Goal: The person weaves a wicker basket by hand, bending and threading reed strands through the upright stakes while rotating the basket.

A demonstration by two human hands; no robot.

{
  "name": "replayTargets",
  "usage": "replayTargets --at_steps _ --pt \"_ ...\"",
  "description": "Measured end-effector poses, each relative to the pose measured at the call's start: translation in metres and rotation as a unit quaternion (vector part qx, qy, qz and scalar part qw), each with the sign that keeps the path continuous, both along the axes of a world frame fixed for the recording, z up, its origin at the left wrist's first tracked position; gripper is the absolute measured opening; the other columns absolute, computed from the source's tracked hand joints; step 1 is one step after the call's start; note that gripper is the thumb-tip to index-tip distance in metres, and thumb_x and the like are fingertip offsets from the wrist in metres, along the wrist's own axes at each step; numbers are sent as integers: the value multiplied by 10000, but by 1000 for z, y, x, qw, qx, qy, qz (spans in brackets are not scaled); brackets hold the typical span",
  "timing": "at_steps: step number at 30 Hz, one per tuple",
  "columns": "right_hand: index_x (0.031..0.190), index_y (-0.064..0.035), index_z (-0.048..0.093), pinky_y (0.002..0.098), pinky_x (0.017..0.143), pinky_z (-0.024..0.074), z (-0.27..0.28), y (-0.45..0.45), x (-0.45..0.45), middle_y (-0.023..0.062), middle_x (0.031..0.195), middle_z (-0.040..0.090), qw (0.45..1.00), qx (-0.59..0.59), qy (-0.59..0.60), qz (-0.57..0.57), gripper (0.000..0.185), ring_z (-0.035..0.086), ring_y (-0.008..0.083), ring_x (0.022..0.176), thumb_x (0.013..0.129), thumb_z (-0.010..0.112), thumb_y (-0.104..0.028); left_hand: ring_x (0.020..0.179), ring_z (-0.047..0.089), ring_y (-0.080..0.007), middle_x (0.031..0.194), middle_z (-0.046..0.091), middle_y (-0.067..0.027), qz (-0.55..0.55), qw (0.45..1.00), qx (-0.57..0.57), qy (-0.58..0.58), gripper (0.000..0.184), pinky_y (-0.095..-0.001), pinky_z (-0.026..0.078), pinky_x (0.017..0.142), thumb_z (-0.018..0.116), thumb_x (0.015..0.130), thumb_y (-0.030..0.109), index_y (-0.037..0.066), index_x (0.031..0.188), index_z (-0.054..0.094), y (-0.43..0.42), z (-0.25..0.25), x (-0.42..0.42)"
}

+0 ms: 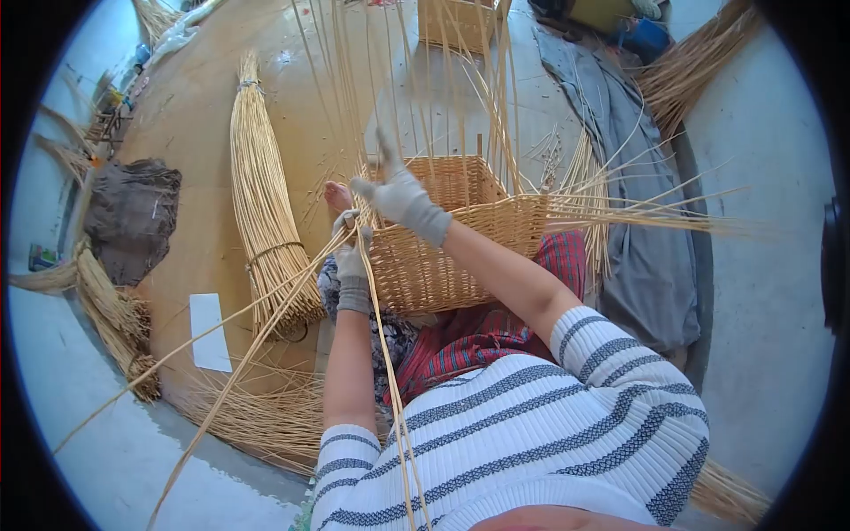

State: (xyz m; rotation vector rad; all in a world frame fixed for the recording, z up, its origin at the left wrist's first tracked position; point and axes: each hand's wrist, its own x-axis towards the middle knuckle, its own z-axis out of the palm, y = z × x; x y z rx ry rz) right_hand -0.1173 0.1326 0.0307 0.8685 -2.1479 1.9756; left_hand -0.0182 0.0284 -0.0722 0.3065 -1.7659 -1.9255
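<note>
A rectangular wicker basket rests on my lap, its upright stakes rising around the open top. My left hand, in a grey-white work glove, is closed around wicker rods at the basket's left corner. Long ends of these rods trail down and to the left, and others hang over my striped top. Just above the left rim is my gloved right hand, thumb and fingers stretched apart, slightly blurred. Nothing shows in its grasp. Several bent rods stick out from the right corner.
A tied bundle of rods lies on the floor to the left, near a white sheet. Loose rods spread below it. Another basket stands ahead. Grey cloth lies at right, below a rod bundle.
</note>
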Motion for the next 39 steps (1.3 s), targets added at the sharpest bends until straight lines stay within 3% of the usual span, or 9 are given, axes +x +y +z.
replayTargets --at_steps 11,14,17,23,28,30,32,34,39 --pt "1044 -80 651 216 541 488 -31 184 43 31 874 702 956 -62 -276 -79 94 650 93 683 963 661 -127 1009 566 -154 1113 598 -80 246 965 -57 -77 314 -282 476 866 594 943 11 65 1229 473 54 12 31" --pt "1018 -73 654 229 550 501 -46 182 30 25 844 700 922 -138 -332 -146 116 647 99 677 934 701 -137 926 640 -171 1103 616 -121 140 925 -334 116 224 -296 521 763 603 969 93 45 1170 515 82 45 28" --pt "980 -61 650 238 588 518 -40 169 37 30 866 704 914 -118 -338 -189 96 650 100 702 924 705 -117 701 673 -192 986 635 -140 -66 980 -73 -170 187 -333 550 635 596 991 183 0 1026 584 88 107 -10" --pt "1416 -121 501 330 815 544 32 73 -37 133 1085 705 936 227 201 -178 529 677 194 950 914 640 -32 508 660 -184 754 643 -92 -87 959 -105 -247 290 -317 502 463 586 1009 276 0 922 577 82 64 -30" --pt "1496 -116 283 349 768 569 9 147 -21 81 932 661 987 -146 -55 -48 585 658 178 817 971 505 14 567 682 -194 868 676 -119 -102 955 -78 -267 249 -320 517 515 645 968 276 32 1002 608 81 57 -31" --pt "1412 -81 384 336 762 553 -55 199 5 96 932 654 969 -203 -119 -78 480 646 170 802 963 533 -5 731 688 -212 1129 650 -148 152 878 -452 -46 373 -328 553 624 682 936 272 10 1188 600 99 69 -17" --pt "1366 -48 429 333 772 538 -59 221 5 122 968 661 948 -201 -212 -125 442 647 169 824 946 560 -10 918 670 -274 1338 547 -162 61 954 -270 -115 597 -394 540 783 719 880 248 80 1406 491 125 95 -13" --pt "1339 -71 489 332 834 542 -47 222 -6 157 1034 665 952 131 -112 -252 400 664 211 843 951 572 -26 944 649 -311 1420 476 -149 -43 812 -581 -16 740 -450 532 805 727 845 214 167 1502 388 140 81 -9" --pt "1375 -87 519 235 759 484 31 177 -46 51 1017 680 880 268 292 -262 403 557 89 816 977 556 -35 834 615 -349 1257 502 -158 -83 801 -567 -176 745 -459 510 760 702 824 182 287 1500 407 166 81 -17"
